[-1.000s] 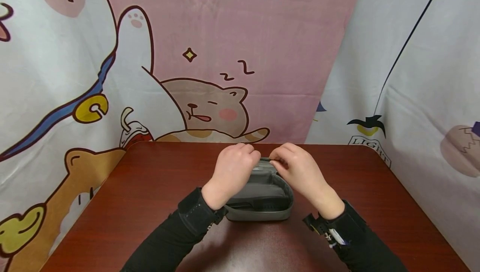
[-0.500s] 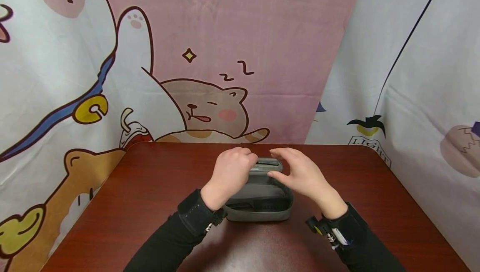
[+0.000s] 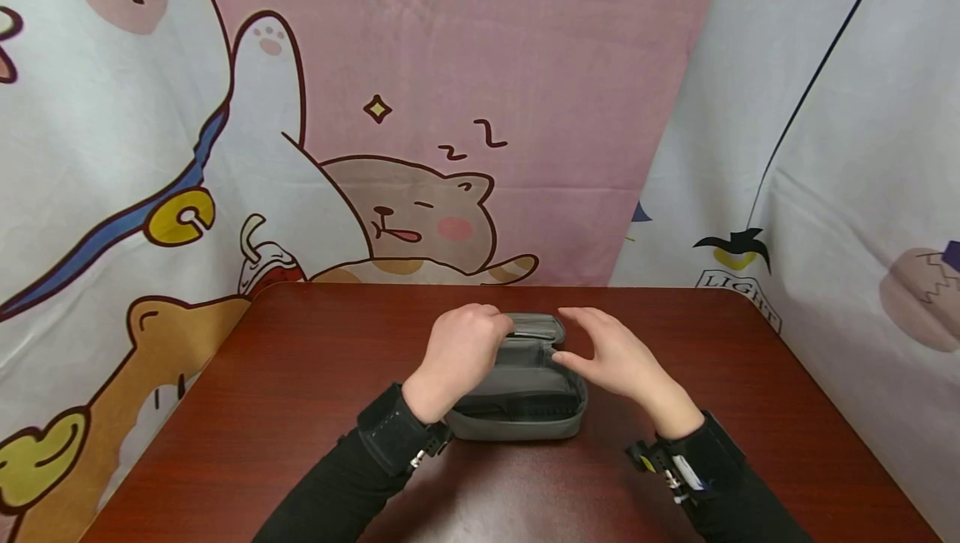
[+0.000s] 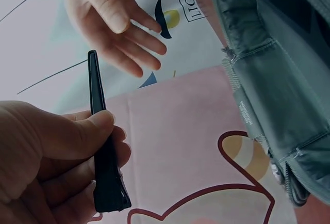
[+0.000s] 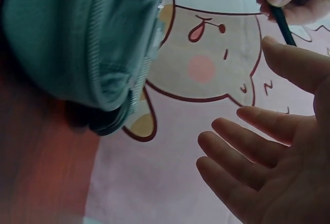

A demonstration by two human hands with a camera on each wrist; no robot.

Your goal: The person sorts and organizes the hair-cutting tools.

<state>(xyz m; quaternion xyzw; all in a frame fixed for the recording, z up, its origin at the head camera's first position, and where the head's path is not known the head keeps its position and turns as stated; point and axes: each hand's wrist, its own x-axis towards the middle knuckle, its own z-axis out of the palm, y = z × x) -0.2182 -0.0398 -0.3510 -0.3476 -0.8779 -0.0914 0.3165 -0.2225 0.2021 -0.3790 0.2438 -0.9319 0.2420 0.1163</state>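
Observation:
My left hand (image 3: pixel 461 351) pinches a slim black hair clip (image 4: pixel 105 167) between thumb and fingers, its narrow end pointing up in the left wrist view. In the head view that hand hides the clip and overlaps the left rim of a grey zippered pouch (image 3: pixel 517 431). The pouch stands unzipped, its lid (image 3: pixel 536 326) folded back at the far side. My right hand (image 3: pixel 626 364) is held over the pouch's right side, thumb and fingers spread apart. The right wrist view shows its palm (image 5: pixel 294 182) with nothing held.
The pouch stands on a reddish-brown wooden table (image 3: pixel 315 351). Dark contents (image 3: pixel 536 406) show low inside it, near the front wall. Behind the table hangs a cloth printed with cartoon animals (image 3: pixel 562 110).
My right hand's fingers have come off from near the left hand, spread, and drawn back to the right. The left hand has lowered slightly, and the pouch lid shows more fully.

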